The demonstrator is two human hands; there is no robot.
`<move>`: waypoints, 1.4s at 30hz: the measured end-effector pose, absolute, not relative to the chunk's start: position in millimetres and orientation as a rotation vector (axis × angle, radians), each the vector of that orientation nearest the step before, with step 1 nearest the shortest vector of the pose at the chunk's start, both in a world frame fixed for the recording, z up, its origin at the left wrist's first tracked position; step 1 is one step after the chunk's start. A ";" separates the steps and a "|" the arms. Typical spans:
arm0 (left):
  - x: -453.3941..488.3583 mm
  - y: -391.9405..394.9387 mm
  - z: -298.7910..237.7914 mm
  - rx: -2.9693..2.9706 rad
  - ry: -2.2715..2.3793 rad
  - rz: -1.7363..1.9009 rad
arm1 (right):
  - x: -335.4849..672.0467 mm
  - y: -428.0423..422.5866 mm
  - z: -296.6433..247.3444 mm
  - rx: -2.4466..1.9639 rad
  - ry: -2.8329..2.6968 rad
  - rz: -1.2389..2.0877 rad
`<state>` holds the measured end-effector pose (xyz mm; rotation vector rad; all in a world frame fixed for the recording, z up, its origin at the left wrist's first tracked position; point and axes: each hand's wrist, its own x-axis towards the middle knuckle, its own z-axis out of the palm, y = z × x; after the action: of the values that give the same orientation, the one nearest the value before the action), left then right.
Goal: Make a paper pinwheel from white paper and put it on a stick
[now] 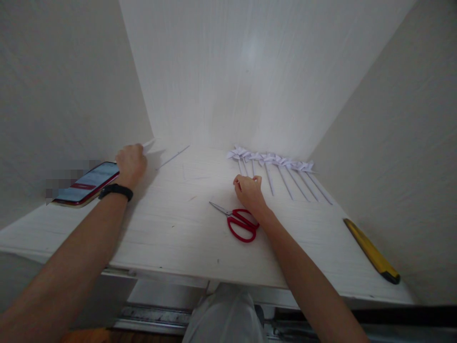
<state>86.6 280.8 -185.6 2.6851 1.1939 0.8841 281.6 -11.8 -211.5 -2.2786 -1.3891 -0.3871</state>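
My left hand (130, 163) is at the far left corner of the white desk (171, 224), fingers curled around a thin white paper stick (148, 143) that pokes out past the knuckles. A black band (116, 191) is on that wrist. My right hand (249, 190) rests mid-desk with fingers curled, touching the stem end of a white paper pinwheel (238, 154). Several white paper pinwheels on sticks (285, 171) lie in a row to its right. Red-handled scissors (240, 222) lie just under my right wrist. Another loose white stick (173, 156) lies between the hands.
A phone in a red case (86, 184), screen lit, lies at the left edge by the wall. A yellow and black utility knife (371, 251) lies at the right front. Walls close the desk on three sides. My knee (224, 314) is below the front edge.
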 end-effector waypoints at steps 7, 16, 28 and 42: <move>123.2 222.4 -159.4 2.614 0.560 1.562 | 276.6 -6.2 -202.9 -1.863 -1.333 0.042; 143.9 155.5 -186.2 2.751 -0.464 1.164 | 287.7 -4.0 -209.4 -1.279 -0.925 0.655; 146.5 168.7 -173.1 1.788 0.250 0.565 | 285.0 -4.4 -213.7 -1.433 -0.964 0.492; 148.8 170.1 -197.1 1.880 0.353 0.189 | 276.6 -5.4 -214.8 -1.567 -1.112 0.299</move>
<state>148.8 170.1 -197.1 1.8801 0.3529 0.1894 276.6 -5.4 -214.8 -1.5667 -1.1122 0.2987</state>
